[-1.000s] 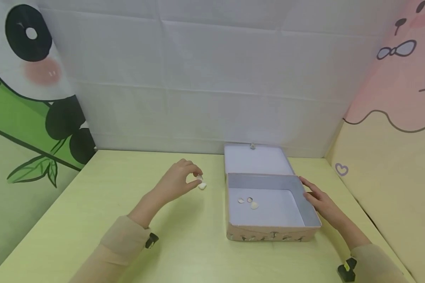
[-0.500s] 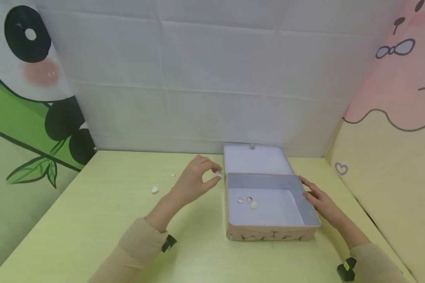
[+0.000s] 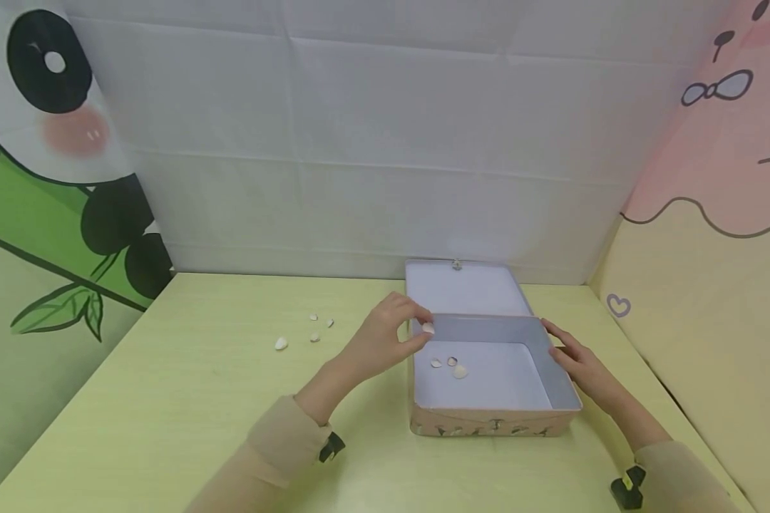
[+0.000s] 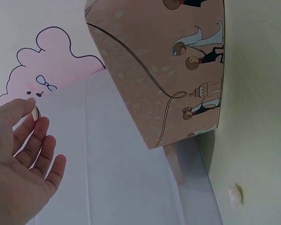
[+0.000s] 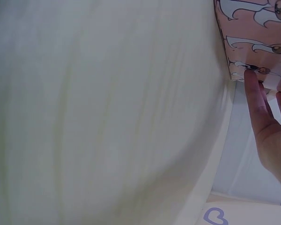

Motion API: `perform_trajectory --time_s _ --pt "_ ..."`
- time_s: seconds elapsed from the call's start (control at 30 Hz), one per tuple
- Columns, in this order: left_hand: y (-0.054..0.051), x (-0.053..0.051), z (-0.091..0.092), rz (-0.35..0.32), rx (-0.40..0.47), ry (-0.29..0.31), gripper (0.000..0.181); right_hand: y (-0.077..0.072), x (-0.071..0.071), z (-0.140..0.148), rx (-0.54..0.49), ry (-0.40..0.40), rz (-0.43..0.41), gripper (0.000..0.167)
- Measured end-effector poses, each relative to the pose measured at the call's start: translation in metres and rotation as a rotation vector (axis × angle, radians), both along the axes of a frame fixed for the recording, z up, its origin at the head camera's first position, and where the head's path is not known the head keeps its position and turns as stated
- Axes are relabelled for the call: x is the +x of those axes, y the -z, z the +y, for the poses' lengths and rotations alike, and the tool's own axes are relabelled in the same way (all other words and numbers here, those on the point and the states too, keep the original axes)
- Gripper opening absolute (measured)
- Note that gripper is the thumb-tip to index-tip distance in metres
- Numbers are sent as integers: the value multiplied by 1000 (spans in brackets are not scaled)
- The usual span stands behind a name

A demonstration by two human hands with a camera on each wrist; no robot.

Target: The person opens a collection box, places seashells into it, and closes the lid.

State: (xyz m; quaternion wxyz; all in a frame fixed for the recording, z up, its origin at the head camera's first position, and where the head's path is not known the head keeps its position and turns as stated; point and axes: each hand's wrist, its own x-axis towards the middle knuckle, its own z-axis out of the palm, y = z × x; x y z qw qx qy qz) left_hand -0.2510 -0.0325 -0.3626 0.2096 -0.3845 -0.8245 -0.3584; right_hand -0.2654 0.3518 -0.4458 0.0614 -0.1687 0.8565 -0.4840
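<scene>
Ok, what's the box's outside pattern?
Cartoon figures on a pink box, clearest in the left wrist view.

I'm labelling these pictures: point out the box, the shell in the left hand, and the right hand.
Box (image 3: 497,381): head view, bare floor inside.
Shell (image 4: 35,114): left wrist view, middle of its visible part.
Right hand (image 3: 585,368): head view, back of the hand.

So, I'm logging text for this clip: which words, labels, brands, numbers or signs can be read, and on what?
No word, label, brand or number can be read in any view.
Box: printed figures; the pale marks near its edge are too faint to tell whether they are lettering.
Right-hand wall: a heart outline, no text.
Left wrist device and right wrist device: too small to read any marking.
</scene>
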Motion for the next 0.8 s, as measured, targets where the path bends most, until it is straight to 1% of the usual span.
perform_trajectory --time_s 0.17,0.3,0.37,0.47,0.6,0.7,0.8 --pt "11 -3 10 -34 -21 17 15 0 0 0 2 -2 5 55" --pt "20 -5 17 -55 -60 21 15 0 0 -1 4 -4 7 55" --pt "24 -6 20 -72 -90 30 16 0 0 -1 4 -2 5 55" --pt "31 -8 25 -78 -148 36 16 0 0 -1 -1 0 0 55" --pt "42 -10 30 -88 -241 26 15 0 0 0 -6 -2 -1 55" --pt "46 -11 33 -127 -302 21 13 0 0 0 -3 -1 1 55" --pt "49 -10 36 -167 -342 22 13 0 0 -1 -5 -1 -3 56"
